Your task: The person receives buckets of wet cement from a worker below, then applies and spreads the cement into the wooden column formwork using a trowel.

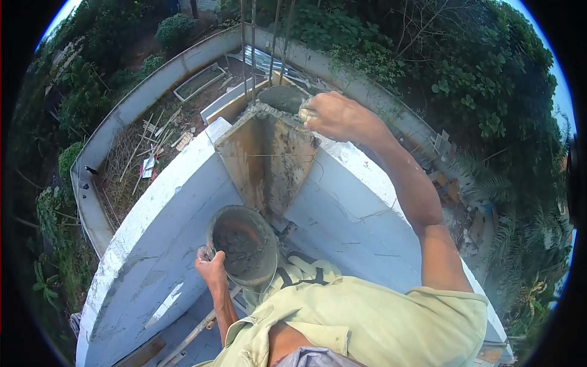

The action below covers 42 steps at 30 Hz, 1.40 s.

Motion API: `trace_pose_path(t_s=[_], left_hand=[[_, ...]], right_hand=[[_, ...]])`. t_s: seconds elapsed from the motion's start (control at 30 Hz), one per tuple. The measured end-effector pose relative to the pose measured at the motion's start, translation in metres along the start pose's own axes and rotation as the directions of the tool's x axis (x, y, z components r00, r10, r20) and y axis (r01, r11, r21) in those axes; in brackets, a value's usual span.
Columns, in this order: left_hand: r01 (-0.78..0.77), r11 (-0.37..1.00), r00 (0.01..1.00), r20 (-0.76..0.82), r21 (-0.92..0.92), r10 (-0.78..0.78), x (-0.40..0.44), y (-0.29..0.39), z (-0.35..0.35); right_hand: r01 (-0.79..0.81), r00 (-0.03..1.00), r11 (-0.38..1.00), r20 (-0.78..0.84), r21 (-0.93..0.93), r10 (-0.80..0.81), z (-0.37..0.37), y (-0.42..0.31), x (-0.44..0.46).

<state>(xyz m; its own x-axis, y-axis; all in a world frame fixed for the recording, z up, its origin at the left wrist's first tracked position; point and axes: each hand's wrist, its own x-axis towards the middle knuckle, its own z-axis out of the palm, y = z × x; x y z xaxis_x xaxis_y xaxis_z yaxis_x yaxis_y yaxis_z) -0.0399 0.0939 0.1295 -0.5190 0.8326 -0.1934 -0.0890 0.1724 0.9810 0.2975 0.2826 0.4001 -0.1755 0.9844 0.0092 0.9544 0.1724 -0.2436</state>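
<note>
My left hand [212, 268] is closed on the rim of a bucket [273, 244], which is tilted and shows wet grey mortar [241, 248] inside. My right hand [342, 117] reaches forward over the wall corner. Its fingers are closed on the near end of a rounded, grey, mortar-coated tool [281, 96]; whether it is a scoop or a trowel I cannot tell. That tool lies over the top of a corner column form made of stained boards [238, 150], beside upright steel rods [254, 55]. Mortar coats the form's upper edge.
White block walls [165, 183] run back from the corner on both sides, with a wire [281, 155] across the form. Far below are a boundary wall [98, 147], scattered wood and metal sheets [269, 61]. A pole [192, 336] leans at lower left.
</note>
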Motion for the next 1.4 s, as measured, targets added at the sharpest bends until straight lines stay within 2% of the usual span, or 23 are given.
trace_pose_path(t_s=[0.07,0.27,0.3,0.37,0.47,0.5,0.53,0.57,0.6,0.7,0.77,0.83,0.87,0.97,1.03,1.07,1.13,1.17,1.2,1.27,1.3,1.33,1.4], left_hand=[[-0.02,1.0,1.0,0.007,-0.008,0.02,0.001,-0.004,-0.001],[0.058,0.998,0.997,0.051,0.033,-0.06,0.0,-0.016,-0.011],[0.035,0.999,0.997,0.062,0.016,-0.036,0.0,-0.013,-0.008],[0.018,1.0,0.999,0.047,0.0,-0.018,0.006,-0.007,-0.003],[-0.027,0.999,0.997,0.066,-0.023,0.029,0.003,-0.001,0.0],[-0.033,0.999,0.998,0.058,-0.031,0.035,0.0,0.007,0.001],[-0.027,0.999,0.997,0.077,-0.028,0.029,-0.001,0.011,0.0],[-0.034,0.999,0.994,0.103,-0.033,0.038,0.001,0.015,0.001],[-0.025,1.0,0.996,0.087,-0.018,0.026,0.001,0.017,0.001],[-0.031,0.999,0.983,0.183,0.008,0.029,-0.002,0.037,0.018],[-0.086,0.992,0.964,0.261,0.097,0.058,-0.004,0.044,0.029],[-0.173,0.964,0.934,0.345,0.203,0.095,-0.009,0.054,0.045],[-0.176,0.963,0.93,0.356,0.205,0.094,-0.009,0.054,0.054],[-0.291,0.915,0.927,0.32,0.279,0.197,-0.007,0.049,0.071],[-0.366,0.826,0.917,0.315,0.429,0.243,-0.016,0.041,0.074],[-0.369,0.823,0.916,0.32,0.432,0.242,-0.023,0.044,0.077],[-0.521,0.757,0.832,0.433,0.394,0.347,-0.038,0.052,0.078],[-0.595,0.7,0.782,0.487,0.395,0.39,-0.038,0.047,0.078],[-0.593,0.701,0.785,0.479,0.396,0.393,-0.041,0.049,0.079],[-0.573,0.771,0.772,0.501,0.28,0.392,-0.046,0.055,0.077],[-0.574,0.778,0.766,0.502,0.255,0.401,-0.048,0.053,0.075],[-0.57,0.779,0.772,0.495,0.262,0.398,-0.05,0.054,0.073],[-0.486,0.857,0.818,0.435,0.173,0.376,-0.051,0.057,0.071]], right_hand=[[0.07,0.986,0.981,0.161,-0.182,-0.041,0.006,0.003,0.025],[0.147,0.983,0.957,0.144,-0.25,-0.113,0.018,0.005,0.05],[0.152,0.968,0.934,0.24,-0.324,-0.074,0.003,-0.007,0.046],[0.035,0.984,0.953,0.18,-0.3,0.02,-0.017,-0.02,0.024],[-0.023,0.996,0.996,-0.089,-0.086,0.015,-0.039,-0.027,-0.046],[0.08,0.99,0.994,-0.125,0.081,-0.069,-0.04,-0.018,-0.07],[0.048,0.999,0.967,-0.001,0.25,-0.05,-0.045,-0.02,-0.094],[0.1,0.994,0.959,0.016,0.265,-0.108,-0.033,-0.012,-0.115],[0.255,0.967,0.951,-0.037,0.173,-0.253,-0.012,-0.009,-0.132],[0.28,0.941,0.952,0.161,0.126,-0.298,0.058,-0.032,-0.15],[0.32,0.942,0.941,0.073,0.107,-0.328,0.135,-0.031,-0.143],[0.286,0.958,0.949,0.011,-0.132,-0.287,0.216,-0.04,-0.141],[0.222,0.975,0.956,0.068,-0.19,-0.212,0.254,-0.052,-0.152],[0.3,0.954,0.929,0.089,-0.219,-0.287,0.259,-0.057,-0.175],[0.296,0.951,0.953,0.116,-0.061,-0.288,0.22,-0.049,-0.171],[0.291,0.952,0.955,0.114,-0.056,-0.283,0.222,-0.042,-0.166],[0.129,0.975,0.992,0.18,0.01,-0.128,0.234,-0.027,-0.156],[0.119,0.915,0.99,0.38,0.073,-0.138,0.239,-0.019,-0.155],[0.128,0.913,0.989,0.38,0.071,-0.145,0.235,-0.011,-0.152],[-0.109,0.81,0.928,0.573,0.356,-0.124,0.226,0.004,-0.148],[-0.244,0.712,0.888,0.694,0.389,-0.108,0.222,0.011,-0.141],[-0.239,0.707,0.889,0.698,0.39,-0.116,0.222,0.018,-0.141],[-0.642,0.48,0.571,0.849,0.511,-0.22,0.228,0.028,-0.142]])
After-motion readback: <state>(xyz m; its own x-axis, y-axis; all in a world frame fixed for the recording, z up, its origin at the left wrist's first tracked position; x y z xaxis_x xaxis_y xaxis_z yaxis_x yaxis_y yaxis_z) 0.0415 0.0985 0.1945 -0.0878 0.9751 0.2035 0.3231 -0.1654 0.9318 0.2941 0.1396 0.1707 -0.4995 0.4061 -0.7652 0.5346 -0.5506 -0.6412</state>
